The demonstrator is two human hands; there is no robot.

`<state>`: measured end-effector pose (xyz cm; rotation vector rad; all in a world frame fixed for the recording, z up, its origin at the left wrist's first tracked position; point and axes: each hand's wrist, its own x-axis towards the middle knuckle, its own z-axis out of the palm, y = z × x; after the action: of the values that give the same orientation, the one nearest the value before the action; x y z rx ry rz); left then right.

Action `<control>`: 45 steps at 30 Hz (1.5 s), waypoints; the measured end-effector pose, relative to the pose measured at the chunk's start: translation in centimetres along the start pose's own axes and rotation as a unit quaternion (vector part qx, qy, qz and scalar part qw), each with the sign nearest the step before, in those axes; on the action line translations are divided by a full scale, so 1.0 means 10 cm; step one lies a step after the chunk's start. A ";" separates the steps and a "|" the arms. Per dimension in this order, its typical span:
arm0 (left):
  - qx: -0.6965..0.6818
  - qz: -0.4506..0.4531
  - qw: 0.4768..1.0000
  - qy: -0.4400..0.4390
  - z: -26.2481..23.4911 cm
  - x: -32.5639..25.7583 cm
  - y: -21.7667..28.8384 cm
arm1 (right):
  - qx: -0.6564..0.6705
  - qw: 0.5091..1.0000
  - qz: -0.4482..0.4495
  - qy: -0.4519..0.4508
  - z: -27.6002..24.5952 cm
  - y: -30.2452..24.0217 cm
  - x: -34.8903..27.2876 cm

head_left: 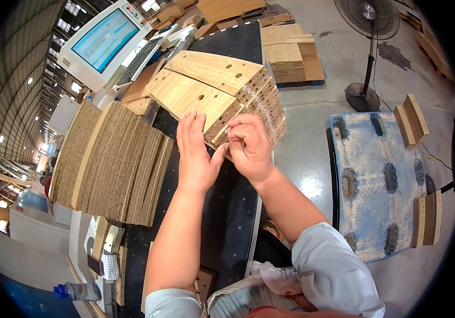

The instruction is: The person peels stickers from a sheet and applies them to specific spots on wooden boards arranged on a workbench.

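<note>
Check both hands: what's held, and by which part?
Both hands are on the stack of drilled wood-grain panels at its near edge. Left hand lies flat on the top face; right hand pinches at the edge. Any small part in the fingers can't be told.

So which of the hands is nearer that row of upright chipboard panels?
Left. The left hand lies just beside the upright chipboard panels; the right hand sits farther off, at the stacked boards' edge.

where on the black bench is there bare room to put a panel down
Bare black bench top lies below the hands, between the leaning panel stack and the bench's right edge. Crowded: the drilled panels under the left hand and right hand, and toward the monitor.
</note>
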<state>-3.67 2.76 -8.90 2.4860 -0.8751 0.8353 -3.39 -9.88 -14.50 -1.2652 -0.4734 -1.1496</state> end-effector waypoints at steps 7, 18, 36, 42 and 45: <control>0.004 -0.002 1.000 -0.003 -0.01 0.01 0.01 | -0.058 0.997 -0.052 -0.027 -0.02 -0.01 0.07; 0.002 -0.009 1.000 -0.007 -0.02 0.01 0.01 | -0.197 0.979 0.020 -0.055 -0.40 0.08 0.31; -0.014 -0.031 0.999 0.005 -0.27 -0.12 0.04 | 0.080 0.947 0.310 -0.041 -0.44 -0.55 -0.74; -0.001 -0.092 0.995 -0.049 -0.99 -1.34 -0.05 | 0.087 0.894 0.397 -0.188 -0.50 -0.90 -1.37; 0.057 -0.187 0.980 -0.040 -1.57 -2.42 -0.45 | 0.105 0.880 0.381 -0.263 -0.28 -1.06 -1.38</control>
<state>-22.38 24.77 -13.23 2.6793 -0.3689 0.6751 -18.99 -5.60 -21.38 -1.3785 -0.4157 -0.0750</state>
